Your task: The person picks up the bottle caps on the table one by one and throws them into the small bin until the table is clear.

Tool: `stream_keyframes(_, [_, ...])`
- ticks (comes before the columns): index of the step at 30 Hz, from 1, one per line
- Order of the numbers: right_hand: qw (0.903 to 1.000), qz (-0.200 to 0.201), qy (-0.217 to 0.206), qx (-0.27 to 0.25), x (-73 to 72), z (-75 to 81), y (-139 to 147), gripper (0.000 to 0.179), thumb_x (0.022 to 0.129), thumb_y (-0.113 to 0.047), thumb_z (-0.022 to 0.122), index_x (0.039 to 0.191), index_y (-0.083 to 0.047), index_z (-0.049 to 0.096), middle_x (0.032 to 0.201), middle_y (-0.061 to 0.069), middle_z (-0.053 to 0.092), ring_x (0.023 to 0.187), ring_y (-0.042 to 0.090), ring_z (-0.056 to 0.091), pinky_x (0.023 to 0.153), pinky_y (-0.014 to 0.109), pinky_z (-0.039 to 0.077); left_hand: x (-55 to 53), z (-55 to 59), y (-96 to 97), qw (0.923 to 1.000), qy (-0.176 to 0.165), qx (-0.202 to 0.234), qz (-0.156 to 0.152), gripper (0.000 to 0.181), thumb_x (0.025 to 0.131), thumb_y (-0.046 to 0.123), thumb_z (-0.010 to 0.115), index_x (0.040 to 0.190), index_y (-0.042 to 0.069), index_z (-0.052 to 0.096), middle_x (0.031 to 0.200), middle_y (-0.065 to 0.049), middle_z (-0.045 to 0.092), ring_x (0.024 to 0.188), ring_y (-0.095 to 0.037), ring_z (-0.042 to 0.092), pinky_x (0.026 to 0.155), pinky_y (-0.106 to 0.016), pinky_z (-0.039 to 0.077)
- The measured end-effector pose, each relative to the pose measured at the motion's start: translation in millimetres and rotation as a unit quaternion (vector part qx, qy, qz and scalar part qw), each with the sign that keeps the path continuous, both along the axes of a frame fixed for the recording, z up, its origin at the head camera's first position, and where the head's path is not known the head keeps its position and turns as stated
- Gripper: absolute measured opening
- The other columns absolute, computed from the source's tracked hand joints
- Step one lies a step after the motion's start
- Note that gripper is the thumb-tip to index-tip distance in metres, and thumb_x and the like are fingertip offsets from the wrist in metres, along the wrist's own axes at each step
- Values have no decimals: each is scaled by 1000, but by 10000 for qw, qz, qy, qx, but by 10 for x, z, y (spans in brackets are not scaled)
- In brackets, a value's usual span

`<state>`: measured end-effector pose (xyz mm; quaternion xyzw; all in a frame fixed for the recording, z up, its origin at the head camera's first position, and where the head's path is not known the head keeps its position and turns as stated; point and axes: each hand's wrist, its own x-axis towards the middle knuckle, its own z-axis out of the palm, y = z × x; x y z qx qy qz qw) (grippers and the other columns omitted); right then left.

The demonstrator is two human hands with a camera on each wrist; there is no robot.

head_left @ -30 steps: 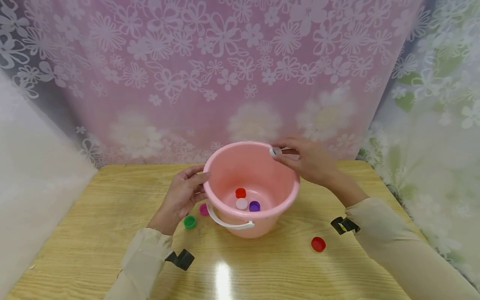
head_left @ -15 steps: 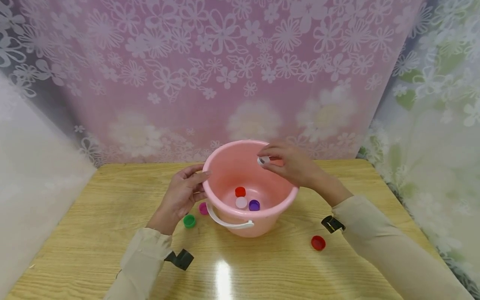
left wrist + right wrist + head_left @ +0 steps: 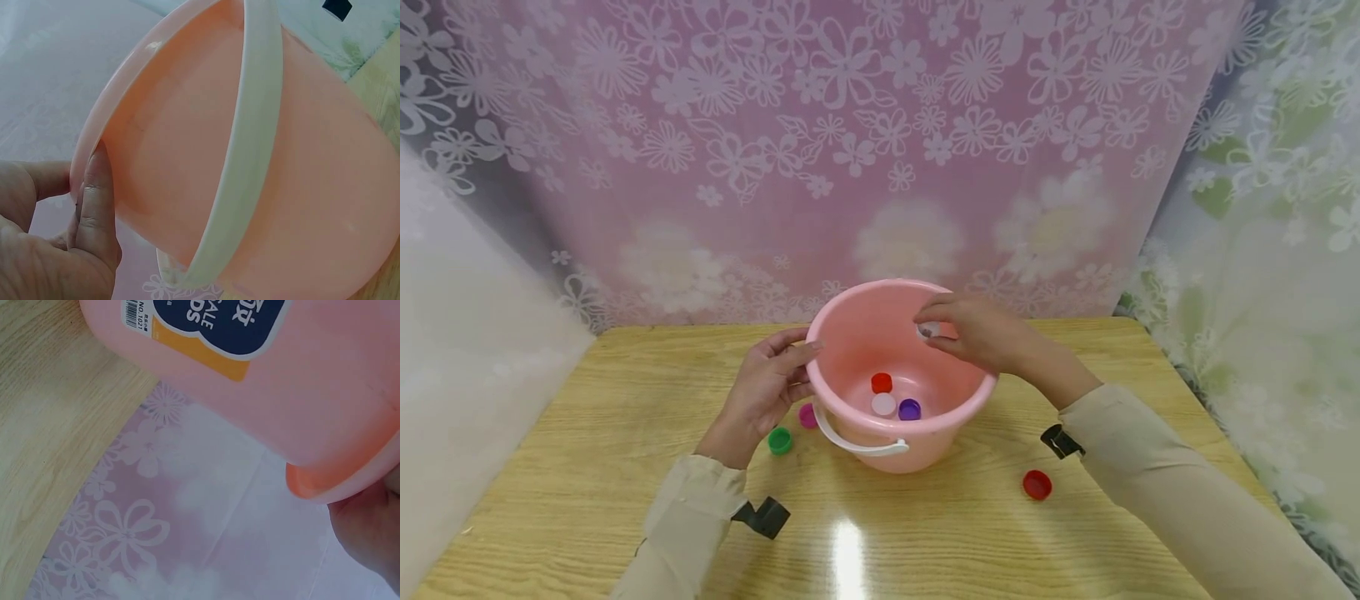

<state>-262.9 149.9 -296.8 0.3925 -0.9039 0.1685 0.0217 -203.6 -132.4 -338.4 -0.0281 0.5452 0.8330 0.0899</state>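
A pink bucket (image 3: 917,450) with a white handle (image 3: 247,144) stands on the wooden table. My left hand (image 3: 758,392) grips its left rim, with fingers and thumb on either side in the left wrist view. Inside the bucket's mouth, near the right wall, my right hand (image 3: 992,333) pinches a white bottle cap (image 3: 928,330). Only the edge of that hand shows beside the rim in the right wrist view, and the cap is hidden there. On the bucket's floor lie a red cap (image 3: 882,383), a whitish cap (image 3: 883,406) and a purple cap (image 3: 909,410).
A green cap (image 3: 780,441) and a magenta cap (image 3: 808,416) lie on the table (image 3: 587,475) left of the bucket. Another red cap (image 3: 1037,485) lies to its right. A flowered pink curtain (image 3: 790,167) hangs behind the table.
My right hand has moved left from the bucket's right rim and slightly down into its mouth, carrying the white bottle cap. My left hand has stayed on the rim.
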Motion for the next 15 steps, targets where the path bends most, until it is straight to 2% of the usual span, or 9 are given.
stream_keyframes(6, [10000, -46, -12, -85, 22, 17, 31, 35, 90, -12, 67, 124, -3, 62, 130, 14, 56, 123, 34, 48, 102, 49, 40, -1, 5, 10, 10000, 23, -19, -11, 41, 94, 8, 62, 130, -2, 47, 76, -7, 63, 58, -13, 64, 57, -25, 57])
stream_keyframes(11, [9976, -212, -68, -662, 41, 9, 105, 31, 93, -11, 63, 123, -2, 63, 129, 13, 57, 126, 34, 45, 106, 49, 35, -3, 7, 7, 10000, -2, -59, 22, 39, 93, 8, 63, 129, -1, 48, 76, -7, 63, 59, -13, 64, 57, -24, 57])
stream_keyframes(15, [9908, -478, 21, -1264, 81, -5, 246, 31, 93, -7, 62, 124, -3, 63, 131, 13, 56, 128, 34, 43, 104, 50, 37, 6, 10, 8, 10000, -22, 42, 12, 38, 93, 8, 63, 127, -1, 49, 76, -7, 63, 59, -13, 64, 56, -24, 57])
